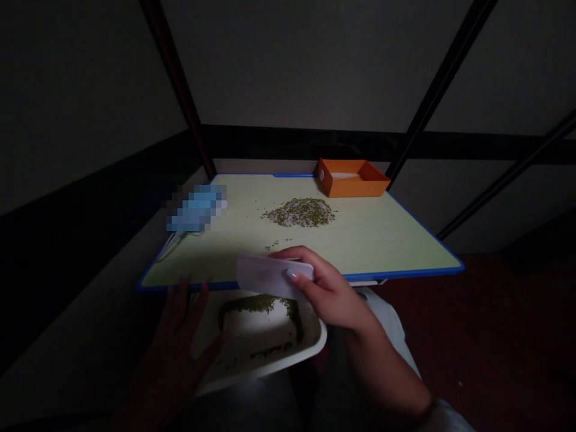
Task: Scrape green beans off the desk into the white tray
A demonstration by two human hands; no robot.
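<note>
Green grains (301, 213), small and roundish, form a low, loose heap on the table (382, 240), with strays scattered toward its near edge. More lie in a white tray (252, 377) just below that edge, banked thickly along the far side and down the right end, with a thin broken line near the front. Colour is mottled, green to brownish; the surface of both lots is granular and uneven.

Right hand (335, 297): closed in a pinch, thumb in front and fingers behind, on a pale card (263, 276). The card is thin, flat and smooth, with rounded corners, held tilted above the tray's far side. Left hand (180, 330): in shadow at the tray's left end, fingers spread; whether it grips the rim cannot be told.

Tray: shallow, smooth, with rounded corners and a broad lip. Table: pale yellow-green top, smooth, blue edging. At its far right stands an open orange box (357, 188) with flat, slanting sides. At the left lies a light blue item (198, 209), blurred beyond identification, with pale cords beside it.
</note>
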